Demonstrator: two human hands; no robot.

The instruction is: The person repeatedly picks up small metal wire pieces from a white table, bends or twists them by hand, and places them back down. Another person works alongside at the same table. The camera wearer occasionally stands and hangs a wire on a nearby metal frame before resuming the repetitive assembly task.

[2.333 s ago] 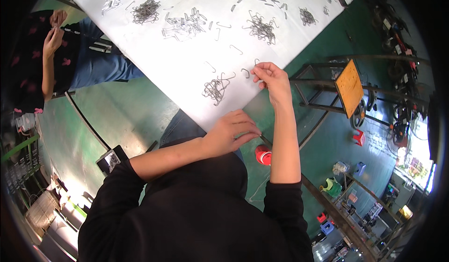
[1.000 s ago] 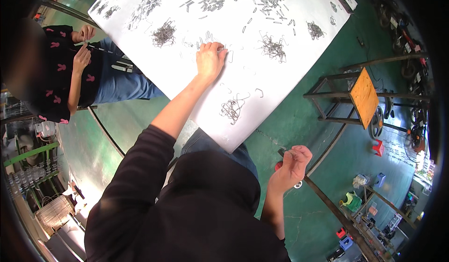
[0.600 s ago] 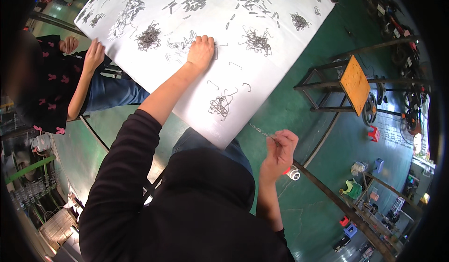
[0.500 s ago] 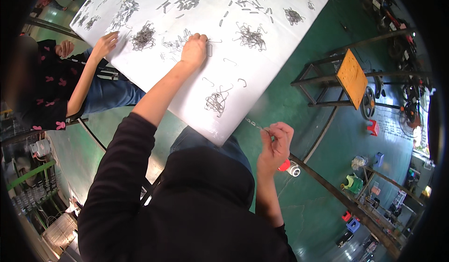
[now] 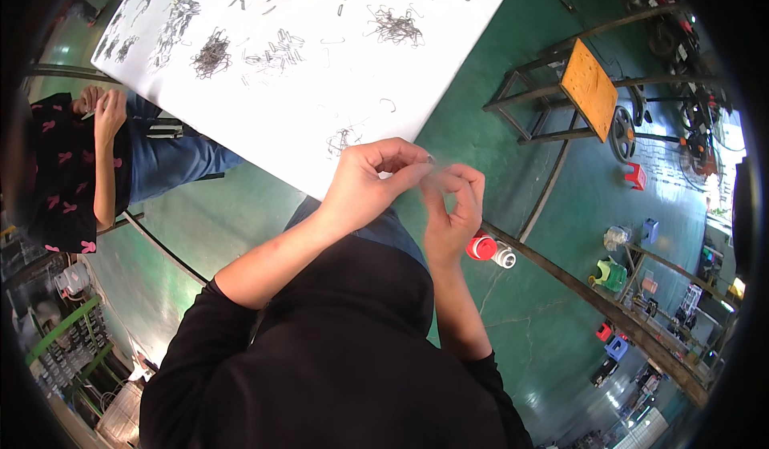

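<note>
L hand (image 5: 367,181) and R hand (image 5: 454,209) are close tog., just R of the white table's (image 5: 268,120) near corner. L thumb and index press tog. at the tips, w/ a small grey piece (image 5: 431,160) between them; its exact form is too blurred to tell. R fingers are curled, thumb near index, tips blurred; what they hold, I cannot tell.

On the table, close to its near corner, is a loose hook pile (image 5: 343,140) of thin grey bent wire, partly hidden by L hand. One single hook (image 5: 389,105) lies apart, nearer to table's R edge. Farther up the table are a denser wire heap (image 5: 396,27) and scattered oblong links (image 5: 276,51).
</note>
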